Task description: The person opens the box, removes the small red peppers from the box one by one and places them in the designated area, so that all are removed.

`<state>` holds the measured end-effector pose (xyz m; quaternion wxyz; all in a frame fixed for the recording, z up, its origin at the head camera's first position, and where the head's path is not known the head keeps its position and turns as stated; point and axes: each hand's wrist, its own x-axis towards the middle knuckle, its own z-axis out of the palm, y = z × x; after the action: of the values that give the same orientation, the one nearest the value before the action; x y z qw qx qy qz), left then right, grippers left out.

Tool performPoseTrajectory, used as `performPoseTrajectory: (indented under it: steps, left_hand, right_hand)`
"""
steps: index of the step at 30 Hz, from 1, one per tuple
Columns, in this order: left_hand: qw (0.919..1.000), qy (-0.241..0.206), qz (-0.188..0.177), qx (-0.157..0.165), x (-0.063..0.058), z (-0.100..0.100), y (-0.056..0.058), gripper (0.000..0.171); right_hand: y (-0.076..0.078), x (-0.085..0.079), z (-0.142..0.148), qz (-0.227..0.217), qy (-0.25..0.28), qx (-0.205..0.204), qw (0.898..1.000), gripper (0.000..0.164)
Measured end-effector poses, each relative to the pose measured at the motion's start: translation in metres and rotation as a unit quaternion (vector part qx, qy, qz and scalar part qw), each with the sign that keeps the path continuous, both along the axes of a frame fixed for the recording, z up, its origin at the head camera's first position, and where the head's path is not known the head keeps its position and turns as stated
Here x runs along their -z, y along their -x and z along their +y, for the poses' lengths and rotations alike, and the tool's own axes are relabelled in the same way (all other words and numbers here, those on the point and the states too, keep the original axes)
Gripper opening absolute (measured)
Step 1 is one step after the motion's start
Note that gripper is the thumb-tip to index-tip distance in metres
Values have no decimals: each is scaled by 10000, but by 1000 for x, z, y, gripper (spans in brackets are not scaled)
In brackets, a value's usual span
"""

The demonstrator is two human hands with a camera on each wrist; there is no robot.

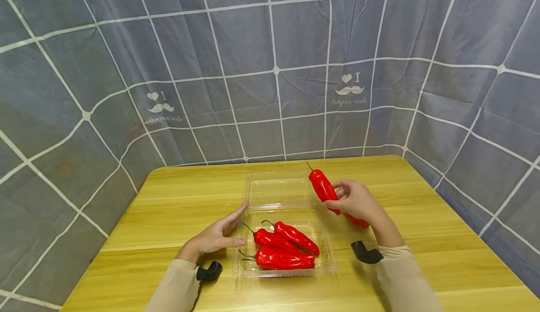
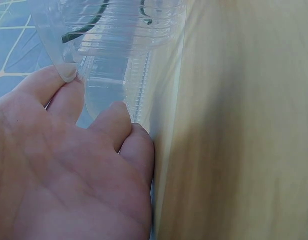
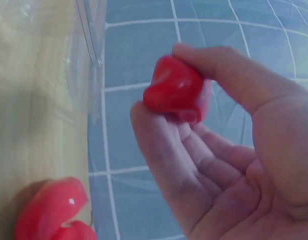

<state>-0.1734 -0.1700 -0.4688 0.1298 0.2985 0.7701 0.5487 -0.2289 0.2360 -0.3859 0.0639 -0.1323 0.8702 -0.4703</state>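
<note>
Over on the left, the left hand [image 1: 217,234] sits against the side of a clear tray [image 1: 328,248], thumb and fingers spread and fairly straight, steadying more than gripping. Its wrist view has the fingertips right at the thin plastic wall. Moving right, there they are: 3 red peppers lying inside, the front pepper [image 1: 287,259], the middle pepper [image 1: 273,240] and the back pepper [image 1: 298,238], green stems all towards the left. Behind them the hinged lid [image 1: 278,191] is folded back on the bench [image 1: 147,218].

Further right, here's the action: the held pepper [image 1: 323,185], tilted, stem up and away, beside the lid's right edge and outside the tray. The right hand [image 1: 358,201] has it pinched between thumb and fingers near the narrow end, and there's the danger! With that wide stem end beyond the grip and the skin so glossy, I'd say it could pivot or slip. Dropped from there, it might land on the lid or roll across the bench.

Below the right hand, 1 loose pepper [image 1: 357,221] is partly hidden on the bench; a low knuckle or sleeve could nudge it away. And watch that tray: it looks light, so a bump on the right wall could skid it if the left hand's light touch gives, while a knock on the lid might swing it up on its hinge.
</note>
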Motion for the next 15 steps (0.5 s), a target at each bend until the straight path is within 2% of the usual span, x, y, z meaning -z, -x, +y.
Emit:
performPoseTrajectory:
  steps: [7, 15]
  left_hand:
    - [10000, 25, 60, 1, 1, 0, 1, 93]
    - [10000, -36, 56, 70, 2, -1, 2, 93]
  right_hand:
    - [-1, -8, 22, -298, -3, 696, 9971, 66]
    - [2, -11, 50, -458, 28, 1009, 9938, 69]
